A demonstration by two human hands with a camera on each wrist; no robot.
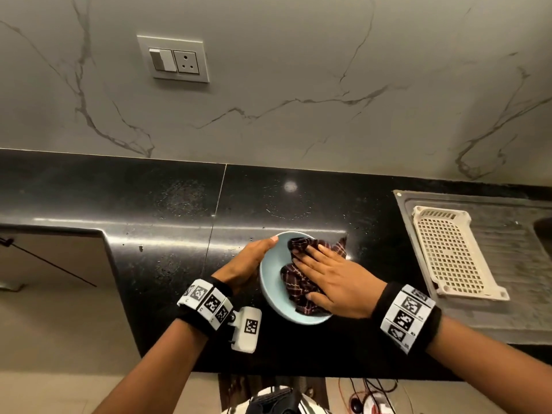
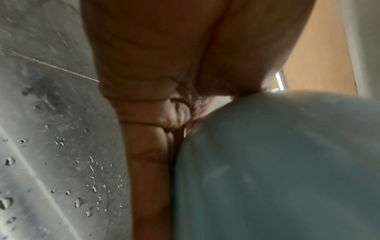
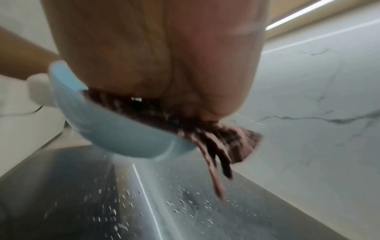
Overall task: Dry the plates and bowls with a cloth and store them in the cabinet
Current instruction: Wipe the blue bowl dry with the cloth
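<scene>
A light blue bowl [image 1: 273, 282] is held tilted just above the black counter. My left hand [image 1: 254, 258] grips its left rim, thumb over the edge and fingers underneath. A dark maroon checked cloth [image 1: 298, 283] lies bunched inside, one corner hanging over the far rim. My right hand [image 1: 325, 270] presses flat on the cloth with straight fingers. In the left wrist view the bowl's outer wall [image 2: 277, 162] sits against the left hand [image 2: 156, 100]. The right wrist view shows the bowl [image 3: 115, 129], the hanging cloth [image 3: 236, 142] and the right hand's palm [image 3: 164, 65] above them.
The black granite counter [image 1: 149, 204] carries scattered water drops. To the right, a cream perforated tray [image 1: 451, 255] lies on the steel sink drainboard [image 1: 507, 300]. A marble wall with a switch and socket plate [image 1: 173, 59] backs the counter, whose front edge steps back at the left.
</scene>
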